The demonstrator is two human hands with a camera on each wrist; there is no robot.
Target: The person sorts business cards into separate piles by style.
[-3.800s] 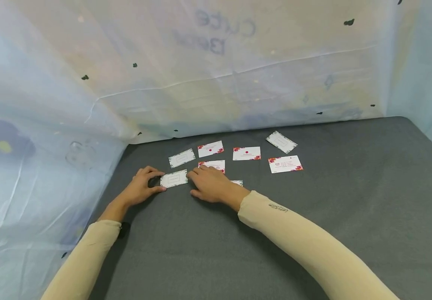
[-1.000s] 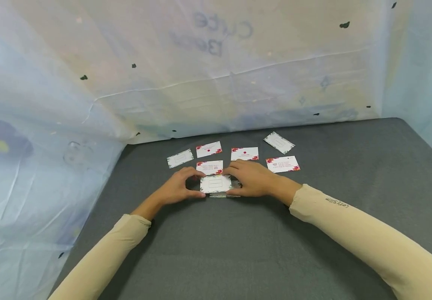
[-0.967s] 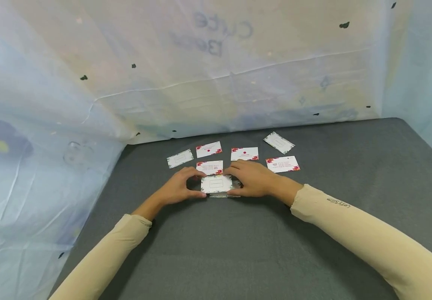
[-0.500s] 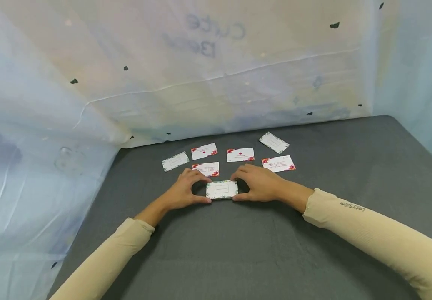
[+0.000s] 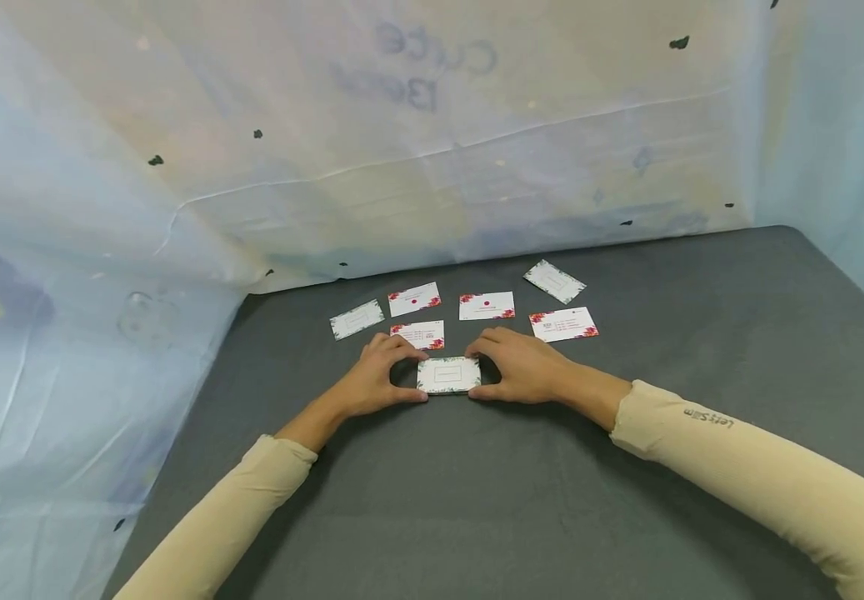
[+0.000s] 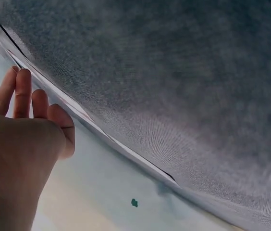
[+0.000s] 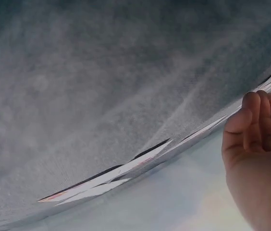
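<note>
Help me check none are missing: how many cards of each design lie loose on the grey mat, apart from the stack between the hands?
Red-flower cards, printed side up: 4
Green-bordered cards with an empty frame: 2
Total loose: 6
The stack itself cannot be counted; only its green-bordered top card shows.

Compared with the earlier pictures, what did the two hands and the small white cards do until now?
Both hands slid the green-bordered white card from the left to the middle, onto another card, then squared the small stack. The left hand and right hand now pinch its two ends. The six other floral white cards, such as the far right one, stayed in place on the grey felt table.
</note>
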